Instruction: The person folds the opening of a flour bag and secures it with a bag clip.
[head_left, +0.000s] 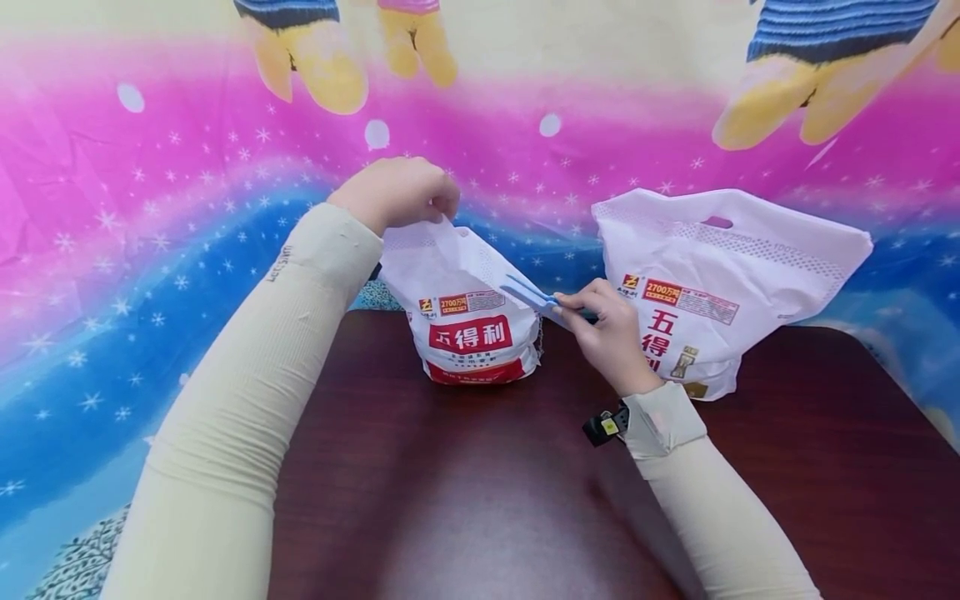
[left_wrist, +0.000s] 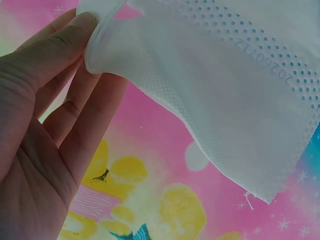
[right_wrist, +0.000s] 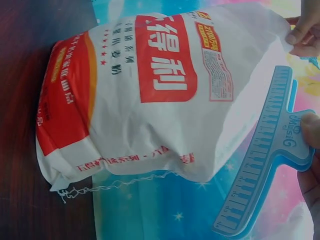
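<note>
A white flour bag (head_left: 468, 321) with red lettering stands on the dark wooden table (head_left: 465, 492). My left hand (head_left: 397, 193) pinches the top edge of that bag (left_wrist: 210, 85) between thumb (left_wrist: 60, 45) and fingers, holding it up. The right hand (head_left: 611, 333) grips the handle of a blue sealing clip (head_left: 536, 298), whose long jaws reach toward the bag's upper part. In the right wrist view the clip (right_wrist: 265, 165) sits beside the bag (right_wrist: 145, 100), its jaws not clamped on the bag.
A second white bag (head_left: 720, 283) with the same print and a cut-out handle stands at the right on the table. A bright pink and blue patterned cloth (head_left: 150, 208) hangs behind and drapes past the table's left edge.
</note>
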